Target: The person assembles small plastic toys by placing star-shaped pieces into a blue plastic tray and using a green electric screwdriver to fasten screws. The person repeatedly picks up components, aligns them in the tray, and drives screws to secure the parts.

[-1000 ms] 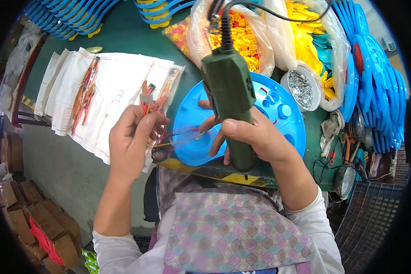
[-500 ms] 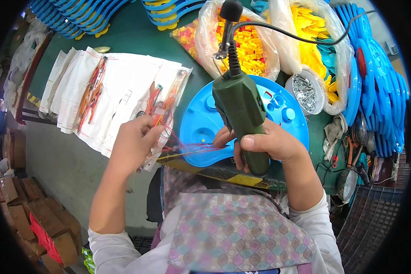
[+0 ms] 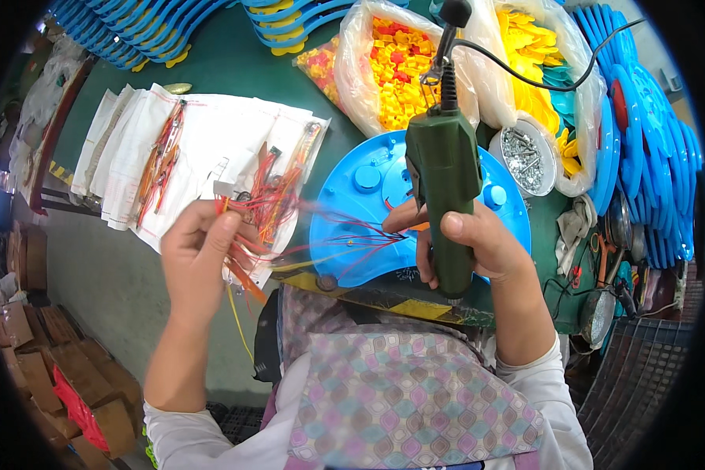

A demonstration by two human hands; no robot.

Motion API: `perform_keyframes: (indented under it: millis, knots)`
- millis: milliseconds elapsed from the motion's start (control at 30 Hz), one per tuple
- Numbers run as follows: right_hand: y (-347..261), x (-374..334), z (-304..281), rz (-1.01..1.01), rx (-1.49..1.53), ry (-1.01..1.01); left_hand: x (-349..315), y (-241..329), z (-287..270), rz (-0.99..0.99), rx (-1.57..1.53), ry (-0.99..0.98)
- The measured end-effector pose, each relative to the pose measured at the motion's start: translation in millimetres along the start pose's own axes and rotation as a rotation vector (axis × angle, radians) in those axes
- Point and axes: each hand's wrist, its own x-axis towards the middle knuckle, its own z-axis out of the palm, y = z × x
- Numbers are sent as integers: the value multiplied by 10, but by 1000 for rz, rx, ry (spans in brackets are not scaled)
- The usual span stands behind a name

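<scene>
Red wires [image 3: 245, 249] are held stretched above a blue panel [image 3: 351, 197].
The wires are pinched by the left hand [image 3: 194, 254] and led to the right hand [image 3: 482, 239], by which a green power tool [image 3: 445, 168] is clasped; the panel is laid at the near edge of the tabletop [image 3: 235, 69].

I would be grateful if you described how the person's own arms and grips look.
Plain white, creased sleeves end around the elbows, leaving both forearms bare. The left grip and right grip are ungloved, and no watch or bracelet shows on either wrist.
</scene>
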Motion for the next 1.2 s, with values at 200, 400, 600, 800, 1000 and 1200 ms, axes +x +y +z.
perform_keyframes:
  millis: [200,400,600,800,1000,1200]
  knots:
    - [56,-19,-75,-14,49,-7,28,-88,107,-88,246,-147]
    - [77,15,49,22,39,-21,58,-59,223,-125,-175,-321]
    - [39,0,32,49,5,-5,123,-126,255,66,-42,-35]
    - [12,-36,5,9,0,69,532,42,-145,166,209,201]
    - [17,-88,-32,-8,4,105,523,-59,22,855,1154,197]
    - [5,-96,-38,-3,-2,109,-307,-192,502,585,902,-444]
